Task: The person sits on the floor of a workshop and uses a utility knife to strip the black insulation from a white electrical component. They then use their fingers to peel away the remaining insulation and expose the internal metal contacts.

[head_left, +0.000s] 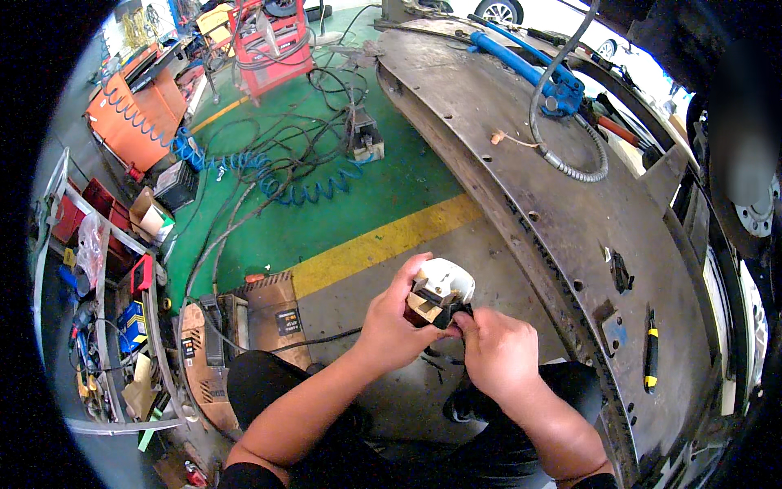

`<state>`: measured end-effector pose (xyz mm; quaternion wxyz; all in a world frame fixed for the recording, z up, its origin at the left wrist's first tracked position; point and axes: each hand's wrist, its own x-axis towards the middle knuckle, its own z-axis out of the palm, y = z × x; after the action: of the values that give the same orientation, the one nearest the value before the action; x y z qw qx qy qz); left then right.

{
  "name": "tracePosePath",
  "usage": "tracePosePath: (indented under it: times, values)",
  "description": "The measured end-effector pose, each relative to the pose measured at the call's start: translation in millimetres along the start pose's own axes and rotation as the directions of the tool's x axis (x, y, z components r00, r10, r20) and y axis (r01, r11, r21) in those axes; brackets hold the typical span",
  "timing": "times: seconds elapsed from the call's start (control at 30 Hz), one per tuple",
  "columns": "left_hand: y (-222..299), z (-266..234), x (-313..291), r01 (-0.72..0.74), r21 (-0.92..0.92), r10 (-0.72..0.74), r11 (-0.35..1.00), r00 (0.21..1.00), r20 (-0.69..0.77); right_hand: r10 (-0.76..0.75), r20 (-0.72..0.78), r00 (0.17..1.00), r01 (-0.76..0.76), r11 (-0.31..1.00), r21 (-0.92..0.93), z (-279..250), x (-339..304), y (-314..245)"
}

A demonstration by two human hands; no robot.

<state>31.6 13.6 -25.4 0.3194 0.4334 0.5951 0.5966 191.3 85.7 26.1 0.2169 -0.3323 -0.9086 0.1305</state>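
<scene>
In front of my knees, my left hand (389,328) is closed around a white rounded housing (450,279), thumb and fingers on its sides. Its side facing me shows tan or brass-coloured blocks and a dark lower part; I cannot tell exactly what device it is. Pressed close on the right is my right hand (503,352), pinching a thin dark wire end at the housing's lower edge. The fingertips partly hide that wire. A black cable (318,337) runs in from the left, passing behind my left wrist.
A large steel platform (489,122) fills the right side, bearing a yellow-black utility knife (652,355), a small black tool (621,272) and a blue hydraulic pump (521,63). Tangled cables (305,151) and flattened cardboard (273,303) lie on the floor. A cluttered shelf (122,326) stands left.
</scene>
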Motion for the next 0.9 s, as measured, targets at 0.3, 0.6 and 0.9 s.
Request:
tracePosePath:
  times: [0.3, 0.6, 0.9]
  values:
    - [-3.6, -0.8, -0.8, 0.072, 0.074, -0.07, 0.995, 0.997, -0.036, -0.131, 0.172, 0.976, 0.159, 0.974, -0.162, -3.7, -19.2, -15.6]
    - [8.5, -50.5, 18.6, -0.101, -0.405, 0.02, 0.909, 0.98, -0.198, -0.351, -0.117, 0.929, 0.369, 0.906, 0.206, -13.4, -15.4, -7.1]
    - [9.8, -22.9, -7.9, 0.003, -0.392, 0.03, 0.92, 0.997, 0.077, -0.023, -0.194, 0.981, 0.13, 0.816, 0.563, -16.9, -4.5, 10.1]
